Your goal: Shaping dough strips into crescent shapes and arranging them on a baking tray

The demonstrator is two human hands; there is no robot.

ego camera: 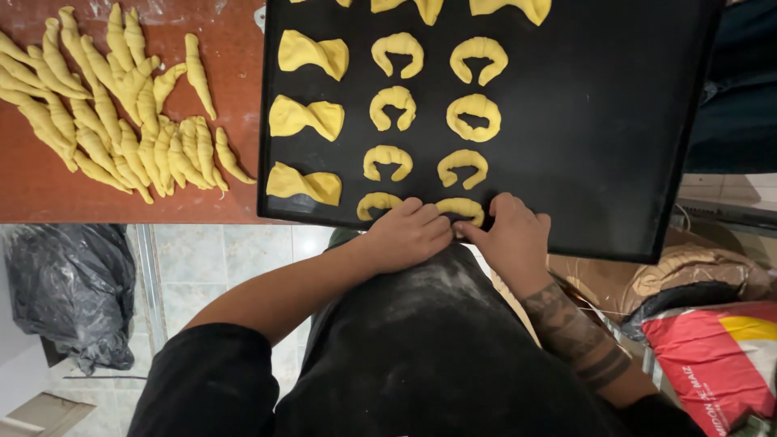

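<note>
A black baking tray (615, 121) lies on a reddish table, holding rows of yellow dough crescents (394, 106) and bow-shaped pieces (305, 116). At the tray's near edge my left hand (409, 233) and my right hand (511, 235) both pinch one crescent (463, 208), fingertips on its ends. Another crescent (377, 202) lies just left of my left hand.
A heap of rolled yellow dough sticks (121, 105) lies on the reddish table (32, 182) left of the tray. Below are a tiled floor, a black plastic bag (73, 283) at left, and brown and red sacks (712, 348) at right.
</note>
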